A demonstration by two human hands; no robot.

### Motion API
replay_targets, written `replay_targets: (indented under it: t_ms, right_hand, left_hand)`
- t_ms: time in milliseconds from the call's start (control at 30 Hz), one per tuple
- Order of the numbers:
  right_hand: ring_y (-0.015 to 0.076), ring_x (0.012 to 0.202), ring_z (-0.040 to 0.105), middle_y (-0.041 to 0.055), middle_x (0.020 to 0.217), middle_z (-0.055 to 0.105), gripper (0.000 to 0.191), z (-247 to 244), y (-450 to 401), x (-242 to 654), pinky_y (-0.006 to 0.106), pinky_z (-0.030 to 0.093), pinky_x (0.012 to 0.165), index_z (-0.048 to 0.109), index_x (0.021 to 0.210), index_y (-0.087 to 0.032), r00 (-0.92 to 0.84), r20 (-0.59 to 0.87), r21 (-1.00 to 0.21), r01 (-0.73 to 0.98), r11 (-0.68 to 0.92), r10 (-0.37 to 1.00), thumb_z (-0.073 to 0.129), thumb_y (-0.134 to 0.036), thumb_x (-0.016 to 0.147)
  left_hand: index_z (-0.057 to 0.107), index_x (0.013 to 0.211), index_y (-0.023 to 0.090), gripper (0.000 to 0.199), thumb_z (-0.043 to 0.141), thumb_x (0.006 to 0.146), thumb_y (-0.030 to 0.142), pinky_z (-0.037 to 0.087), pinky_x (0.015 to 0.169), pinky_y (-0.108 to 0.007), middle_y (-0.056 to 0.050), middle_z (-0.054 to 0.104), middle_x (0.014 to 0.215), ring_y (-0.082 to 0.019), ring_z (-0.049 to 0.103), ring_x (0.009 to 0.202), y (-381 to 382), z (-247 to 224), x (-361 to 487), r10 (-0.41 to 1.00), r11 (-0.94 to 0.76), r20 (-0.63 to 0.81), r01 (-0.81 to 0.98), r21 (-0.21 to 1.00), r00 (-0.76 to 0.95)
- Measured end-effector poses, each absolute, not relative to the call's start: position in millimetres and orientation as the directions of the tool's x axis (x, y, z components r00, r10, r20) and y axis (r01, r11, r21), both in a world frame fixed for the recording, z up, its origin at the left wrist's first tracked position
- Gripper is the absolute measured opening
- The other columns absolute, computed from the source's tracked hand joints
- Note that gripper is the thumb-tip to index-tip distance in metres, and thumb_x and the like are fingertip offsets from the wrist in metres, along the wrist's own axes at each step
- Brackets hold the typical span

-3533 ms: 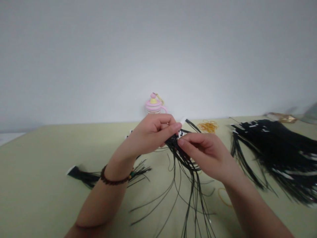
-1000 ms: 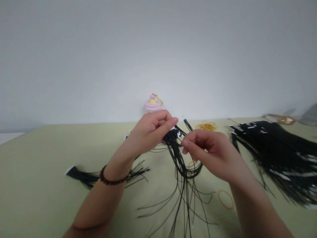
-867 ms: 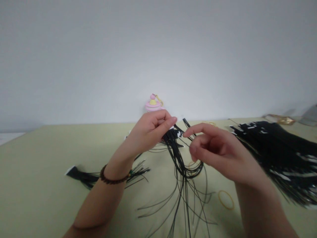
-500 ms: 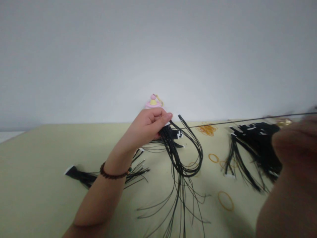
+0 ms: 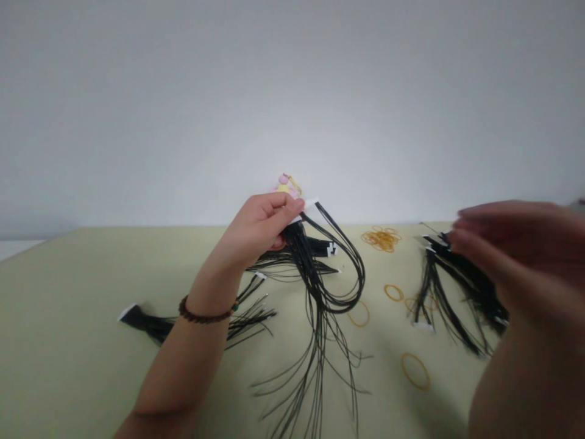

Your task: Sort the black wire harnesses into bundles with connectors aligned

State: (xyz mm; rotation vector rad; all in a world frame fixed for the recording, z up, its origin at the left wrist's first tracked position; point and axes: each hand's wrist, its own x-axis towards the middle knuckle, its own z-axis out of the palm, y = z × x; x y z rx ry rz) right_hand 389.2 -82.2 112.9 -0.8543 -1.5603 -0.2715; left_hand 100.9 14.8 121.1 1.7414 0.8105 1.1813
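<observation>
My left hand [image 5: 258, 227] is closed, thumb and fingers pinching the white connector [image 5: 309, 205] of a black wire harness [image 5: 304, 262]. Some of its wires curve round in a wide loop on the right side. The loose ends hang down and fan out in front of the table. My right hand [image 5: 516, 250] is raised at the right, somewhat blurred, its fingers stretched out and the thumb apart below them. No wire shows in it. Behind it lies a pile of black wire harnesses [image 5: 466, 280] with white connectors, partly hidden by the hand.
More black wire bundles lie on the table [image 5: 68, 341], one at the left [image 5: 146, 323] partly behind my left forearm. A heap of yellow rubber bands [image 5: 381, 238] sits near the wall, with single bands [image 5: 415, 371] scattered nearer. A pink and yellow object [image 5: 283, 182] stands behind my left hand.
My right hand has let go of the taut wire and moved left from the frame's right edge, opening. My left hand, with the wire harness, has shifted slightly left.
</observation>
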Motion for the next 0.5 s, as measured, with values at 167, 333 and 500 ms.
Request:
replay_targets:
  t_ms: [167, 333, 500]
  right_hand:
    - [0.0106, 0.058, 0.061, 0.0008, 0.072, 0.068, 0.014, 109, -62, 302, 0.023, 0.049, 0.054, 0.065, 0.088, -0.019, -0.249, 0.807, -0.309, 0.595, 0.742, 0.536, 0.068, -0.018, 0.074]
    - [0.0087, 0.054, 0.060, -0.0008, 0.066, 0.067, 0.008, 90, -55, 277, 0.019, 0.047, 0.049, 0.062, 0.087, -0.017, -0.248, 0.656, -0.553, 0.485, 0.677, 0.713, 0.058, -0.022, 0.082]
    - [0.0079, 0.055, 0.059, -0.0015, 0.067, 0.064, 0.017, 93, -53, 282, 0.018, 0.045, 0.049, 0.060, 0.095, -0.018, -0.241, 0.624, -0.680, 0.301, 0.668, 0.743, 0.059, -0.015, 0.078]
  left_hand:
    - [0.045, 0.065, 0.016, 0.031, 0.054, 0.082, 0.040, 0.022, 0.032, -0.013, 0.006, 0.034, 0.047, -0.003, 0.031, 0.036, 9, 123, 104, 0.853, -0.453, 0.395, 0.109, 0.885, 0.340]
    - [0.047, 0.064, 0.015, 0.031, 0.051, 0.084, 0.038, 0.023, 0.035, -0.013, 0.005, 0.038, 0.046, -0.003, 0.034, 0.038, -2, 128, 106, 0.812, -0.568, 0.477, 0.262, 0.780, 0.337]
    - [0.047, 0.062, 0.014, 0.031, 0.051, 0.084, 0.036, 0.024, 0.035, -0.012, 0.006, 0.037, 0.045, -0.003, 0.034, 0.038, -7, 130, 106, 0.795, -0.595, 0.502, 0.276, 0.755, 0.341]
